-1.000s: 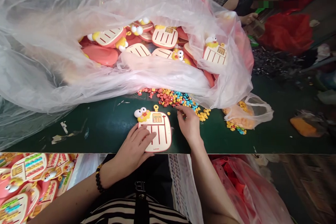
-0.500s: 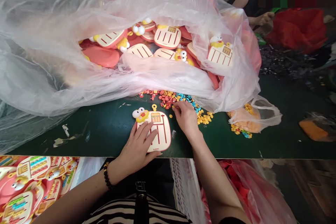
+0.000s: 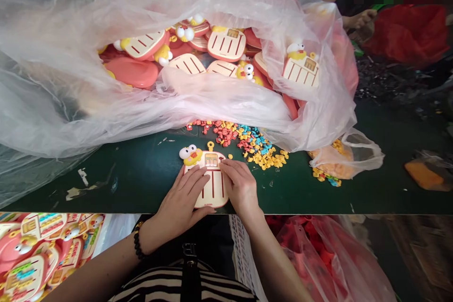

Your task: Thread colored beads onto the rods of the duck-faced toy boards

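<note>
A cream-and-red toy board (image 3: 208,188) with long slots, a small window and a duck-like head with bulging white eyes lies flat on the green table (image 3: 134,170). Across its left part rests my left hand (image 3: 186,191), fingers over the face and thumb along the lower edge, holding it. My right hand (image 3: 240,184) is at the board's upper right, thumb and fingertips pinched together over the slots. Anything between those fingertips is hidden. Just beyond it lies a pile of small plastic pieces, red (image 3: 224,133), blue (image 3: 260,139) and yellow (image 3: 271,158).
A big clear plastic bag (image 3: 212,104) of similar boards spans the back. On the right sit a small bag (image 3: 334,158) of pieces and an orange lump (image 3: 424,174). Boards with coloured pieces (image 3: 31,264) lie lower left. Another person's hand (image 3: 364,19) shows at upper right.
My right hand has moved from the pile of small pieces down and left onto the board. My left hand stays on the board. The view has shifted slightly.
</note>
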Demonstrator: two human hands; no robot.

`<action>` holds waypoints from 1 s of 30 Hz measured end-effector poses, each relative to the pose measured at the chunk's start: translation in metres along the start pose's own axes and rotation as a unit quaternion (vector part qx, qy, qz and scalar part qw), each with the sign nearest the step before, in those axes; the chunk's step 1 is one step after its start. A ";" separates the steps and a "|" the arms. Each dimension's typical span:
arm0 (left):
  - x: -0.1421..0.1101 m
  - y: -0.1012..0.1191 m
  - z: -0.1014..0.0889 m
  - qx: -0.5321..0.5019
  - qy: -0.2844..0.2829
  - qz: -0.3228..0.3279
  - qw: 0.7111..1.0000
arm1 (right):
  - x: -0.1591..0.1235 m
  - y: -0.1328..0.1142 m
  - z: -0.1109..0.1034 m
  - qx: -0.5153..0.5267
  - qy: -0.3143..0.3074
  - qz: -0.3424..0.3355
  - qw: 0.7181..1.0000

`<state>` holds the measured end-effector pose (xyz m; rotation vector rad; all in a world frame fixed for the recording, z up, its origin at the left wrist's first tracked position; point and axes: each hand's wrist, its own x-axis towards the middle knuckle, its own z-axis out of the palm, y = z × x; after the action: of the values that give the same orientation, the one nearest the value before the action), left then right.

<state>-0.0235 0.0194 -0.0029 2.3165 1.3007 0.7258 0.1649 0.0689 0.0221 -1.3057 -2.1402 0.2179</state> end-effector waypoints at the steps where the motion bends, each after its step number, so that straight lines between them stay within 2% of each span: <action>1: 0.000 -0.001 0.000 -0.016 0.000 -0.003 1.000 | -0.002 -0.003 0.000 0.009 0.000 0.002 1.000; 5: -0.002 -0.005 0.001 -0.064 0.008 0.001 0.998 | -0.001 -0.017 0.009 0.074 -0.009 0.010 0.997; 8: -0.001 -0.005 0.001 -0.079 0.034 -0.003 0.996 | 0.008 -0.025 0.015 0.126 -0.033 -0.010 0.991; 10: 0.000 -0.004 0.000 -0.074 0.047 -0.010 0.996 | 0.017 -0.022 0.010 0.173 -0.083 -0.041 0.980; 12: 0.001 -0.003 -0.001 -0.053 0.033 -0.016 0.998 | 0.028 -0.011 0.002 0.193 -0.099 -0.045 0.975; 13: 0.002 -0.002 -0.001 -0.040 0.020 -0.018 0.999 | 0.034 -0.003 0.000 0.178 -0.084 -0.034 0.980; 15: 0.003 -0.001 -0.003 -0.021 -0.002 -0.017 1.000 | 0.049 0.014 0.000 0.066 -0.013 0.010 0.998; 18: 0.003 0.000 -0.005 -0.006 -0.011 -0.004 1.000 | 0.065 0.032 0.012 -0.071 -0.046 0.001 0.996; 20: 0.002 0.000 -0.006 0.004 -0.014 0.002 1.000 | 0.069 0.034 0.017 -0.102 -0.071 -0.014 0.992; 22: 0.002 0.001 -0.008 0.013 -0.015 0.003 1.000 | 0.066 0.031 0.014 -0.087 -0.047 -0.006 0.995; 25: 0.002 0.001 -0.009 0.018 -0.014 0.008 1.000 | 0.053 0.022 -0.005 -0.017 0.018 0.042 0.999; 28: 0.002 0.001 -0.008 0.014 -0.016 0.012 1.000 | 0.036 0.011 -0.016 0.008 0.000 0.043 0.999; 30: 0.002 0.000 -0.007 0.015 -0.014 0.010 1.000 | 0.026 0.006 -0.010 -0.014 -0.008 0.028 0.999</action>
<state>-0.0269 0.0214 0.0033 2.3586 1.2876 0.6828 0.1674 0.0921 0.0380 -1.3870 -2.1292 0.2231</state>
